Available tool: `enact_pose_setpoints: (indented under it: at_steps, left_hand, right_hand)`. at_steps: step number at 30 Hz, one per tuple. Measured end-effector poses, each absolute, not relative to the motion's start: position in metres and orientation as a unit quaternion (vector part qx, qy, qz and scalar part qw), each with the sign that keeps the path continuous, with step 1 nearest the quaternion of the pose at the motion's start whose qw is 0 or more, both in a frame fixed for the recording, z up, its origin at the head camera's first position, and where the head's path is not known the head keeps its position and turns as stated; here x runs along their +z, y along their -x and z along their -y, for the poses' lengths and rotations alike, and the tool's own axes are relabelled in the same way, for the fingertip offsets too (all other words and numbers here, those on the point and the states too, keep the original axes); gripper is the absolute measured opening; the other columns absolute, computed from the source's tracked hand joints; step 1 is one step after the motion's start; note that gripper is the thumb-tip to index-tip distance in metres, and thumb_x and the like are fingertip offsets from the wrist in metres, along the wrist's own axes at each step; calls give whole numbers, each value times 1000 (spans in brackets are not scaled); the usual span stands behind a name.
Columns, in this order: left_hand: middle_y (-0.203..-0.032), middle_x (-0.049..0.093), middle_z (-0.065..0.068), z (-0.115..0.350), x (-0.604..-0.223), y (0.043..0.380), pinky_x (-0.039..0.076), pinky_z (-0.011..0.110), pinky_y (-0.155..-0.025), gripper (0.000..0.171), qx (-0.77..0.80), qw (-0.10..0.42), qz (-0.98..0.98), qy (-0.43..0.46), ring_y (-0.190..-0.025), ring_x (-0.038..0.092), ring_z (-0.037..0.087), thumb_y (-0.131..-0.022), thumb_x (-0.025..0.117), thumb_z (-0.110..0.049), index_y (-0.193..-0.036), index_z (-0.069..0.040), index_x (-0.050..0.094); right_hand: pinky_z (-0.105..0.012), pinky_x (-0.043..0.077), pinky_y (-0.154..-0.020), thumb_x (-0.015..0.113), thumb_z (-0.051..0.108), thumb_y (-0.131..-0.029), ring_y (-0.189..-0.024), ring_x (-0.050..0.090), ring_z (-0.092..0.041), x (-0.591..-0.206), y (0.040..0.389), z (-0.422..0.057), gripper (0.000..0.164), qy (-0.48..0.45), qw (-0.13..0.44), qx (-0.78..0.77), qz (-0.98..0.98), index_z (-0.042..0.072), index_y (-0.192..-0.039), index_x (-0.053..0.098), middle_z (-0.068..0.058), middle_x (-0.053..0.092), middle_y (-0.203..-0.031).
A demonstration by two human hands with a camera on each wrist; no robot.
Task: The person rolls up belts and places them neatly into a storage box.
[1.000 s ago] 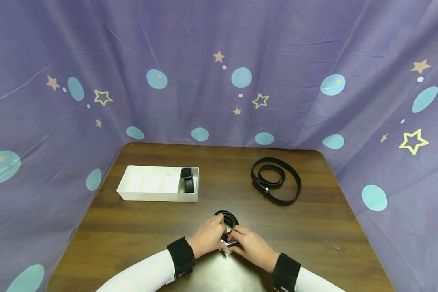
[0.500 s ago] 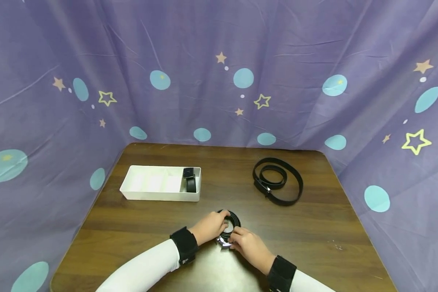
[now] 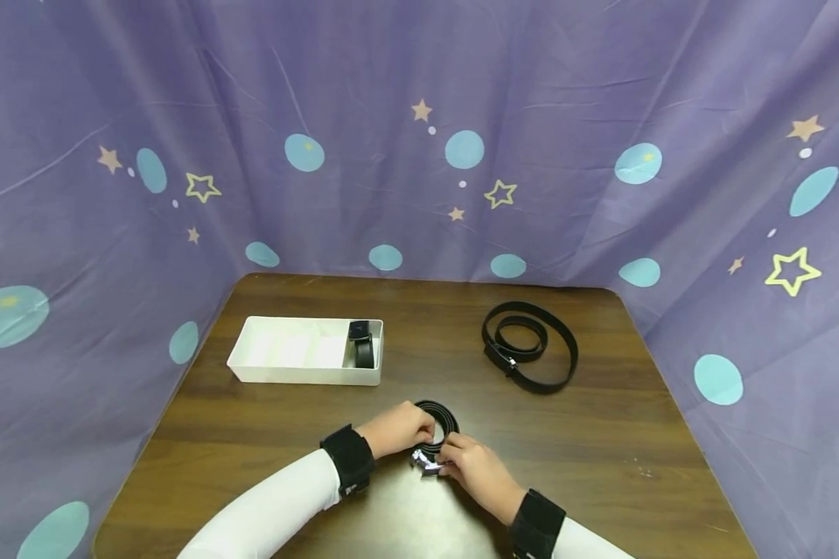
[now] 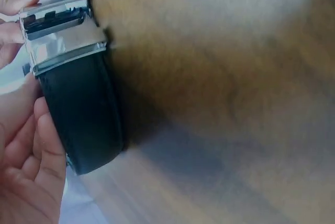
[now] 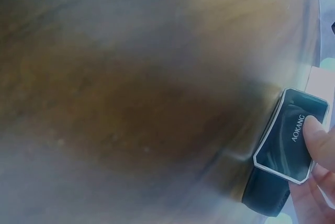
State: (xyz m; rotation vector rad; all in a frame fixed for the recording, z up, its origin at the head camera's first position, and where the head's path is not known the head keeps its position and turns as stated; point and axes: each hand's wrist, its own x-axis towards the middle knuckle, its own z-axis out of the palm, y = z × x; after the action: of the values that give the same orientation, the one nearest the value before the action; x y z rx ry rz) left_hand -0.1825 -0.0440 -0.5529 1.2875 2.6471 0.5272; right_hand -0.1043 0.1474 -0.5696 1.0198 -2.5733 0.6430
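Pinching the buckle (image 5: 285, 135) between thumb and fingers, the right hand (image 3: 481, 475) steadies one end of the coiled belt (image 3: 451, 419) on the table (image 3: 601, 466), while the left hand (image 3: 395, 429) grips its left side, presumably to stop it springing loose; the exact finger placement there is partly hidden.

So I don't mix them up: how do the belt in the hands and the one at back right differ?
The held belt is wound in a compact coil; the loose belt lies in wide open loops. The left hand and right hand grip the held belt; no hand touches the loose belt. Both are black with bright metal.
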Motion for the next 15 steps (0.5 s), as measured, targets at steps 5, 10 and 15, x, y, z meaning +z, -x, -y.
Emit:
enact_pose_setpoints:
  at_steps: [5, 10, 15]
  left_hand:
    - [-64, 54, -18, 43, -544, 185, 37, 11, -57, 13, 133, 109, -876, -450, -58, 43, -4, -88, 69, -22, -75, -20, 69]
    - [-56, 45, -18, 37, -540, 183, 33, 14, -51, 20, 104, 109, -885, -440, -51, 38, -2, -83, 69, -20, -64, -22, 65]
    - [-55, 51, -15, 22, -533, 181, 40, 18, -51, 23, 48, 88, -890, -445, -53, 45, 2, -79, 71, -17, -59, -23, 61]
  right_hand:
    - [-19, 49, -69, 84, 17, -70, -79, 57, -3, -570, 106, -148, 19, -349, 143, 223, 899, 18, -81, 68, 10, 59, -84]
    - [-20, 49, -67, 84, 17, -71, -78, 57, -3, -570, 105, -147, 18, -347, 140, 219, 901, 19, -80, 68, 11, 58, -83]
    - [-18, 49, -66, 85, 17, -68, -77, 57, -3, -569, 105, -147, 22, -349, 155, 201, 902, 19, -80, 66, 11, 56, -83]
